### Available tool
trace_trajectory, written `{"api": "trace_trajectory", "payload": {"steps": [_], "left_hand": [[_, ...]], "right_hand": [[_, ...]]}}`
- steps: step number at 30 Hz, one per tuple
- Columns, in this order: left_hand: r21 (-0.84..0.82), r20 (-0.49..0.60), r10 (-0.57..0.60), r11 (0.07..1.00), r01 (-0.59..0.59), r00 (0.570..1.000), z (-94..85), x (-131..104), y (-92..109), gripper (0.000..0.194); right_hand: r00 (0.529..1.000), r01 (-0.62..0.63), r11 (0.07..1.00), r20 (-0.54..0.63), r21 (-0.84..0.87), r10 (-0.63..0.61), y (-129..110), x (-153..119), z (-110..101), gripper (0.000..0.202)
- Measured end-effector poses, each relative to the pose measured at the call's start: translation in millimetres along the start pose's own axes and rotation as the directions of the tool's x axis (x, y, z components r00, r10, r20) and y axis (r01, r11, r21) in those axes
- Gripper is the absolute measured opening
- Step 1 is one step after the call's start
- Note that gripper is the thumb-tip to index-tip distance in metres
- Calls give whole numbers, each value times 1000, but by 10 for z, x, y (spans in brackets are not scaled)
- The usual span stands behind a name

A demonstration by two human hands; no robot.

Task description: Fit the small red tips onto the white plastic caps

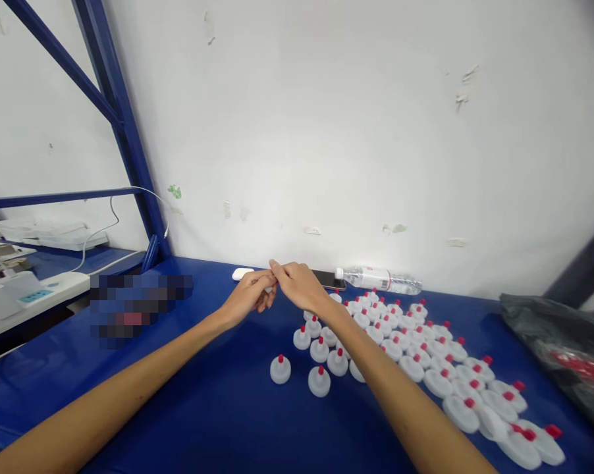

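Beyond right hand [297, 283] and red-tipped caps [319, 382], a clear bottle [400, 283]; label [375, 277] illegible

You get soft, bright light on the white wall [326, 131], but its top right corner goes dim. The blue table [218, 415] looks dark near you. The white caps [459, 415] at lower right look stretched, the gray bag [539, 329] is blurry, and little squares hide a patch [139, 309] at left.
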State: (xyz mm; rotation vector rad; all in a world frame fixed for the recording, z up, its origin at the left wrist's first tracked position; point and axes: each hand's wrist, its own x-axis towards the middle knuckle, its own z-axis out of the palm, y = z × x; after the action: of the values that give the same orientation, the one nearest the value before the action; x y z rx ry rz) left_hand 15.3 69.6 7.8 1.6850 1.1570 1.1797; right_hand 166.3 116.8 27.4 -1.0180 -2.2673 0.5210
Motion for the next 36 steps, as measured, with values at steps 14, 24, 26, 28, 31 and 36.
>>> {"api": "trace_trajectory", "payload": {"steps": [14, 24, 26, 28, 31, 36], "left_hand": [[122, -29, 63, 991, -59, 998, 15, -9, -67, 27], [226, -124, 59, 974, -30, 990, 3, -21, -59, 27], [230, -147, 58, 973, -23, 987, 23, -46, -17, 23], [206, -166, 62, 978, -26, 984, 49, -66, 33, 20], [126, -189, 83, 990, -60, 978, 80, -80, 115, 18], [-65, -204, 74, 994, -89, 976, 70, -56, 210, 25]], "right_hand": [[999, -25, 998, 31, 61, 23, 67, 2, -68, 38], [986, -161, 969, 81, 185, 149, 9, 9, -44, 37], [982, -180, 959, 93, 218, 163, -20, 7, -43, 35], [979, -196, 945, 106, 262, 174, -35, 23, -34, 32], [977, -211, 916, 112, 340, 183, -56, 68, -7, 29], [978, -210, 849, 120, 484, 174, -166, 105, 39, 28]]}}
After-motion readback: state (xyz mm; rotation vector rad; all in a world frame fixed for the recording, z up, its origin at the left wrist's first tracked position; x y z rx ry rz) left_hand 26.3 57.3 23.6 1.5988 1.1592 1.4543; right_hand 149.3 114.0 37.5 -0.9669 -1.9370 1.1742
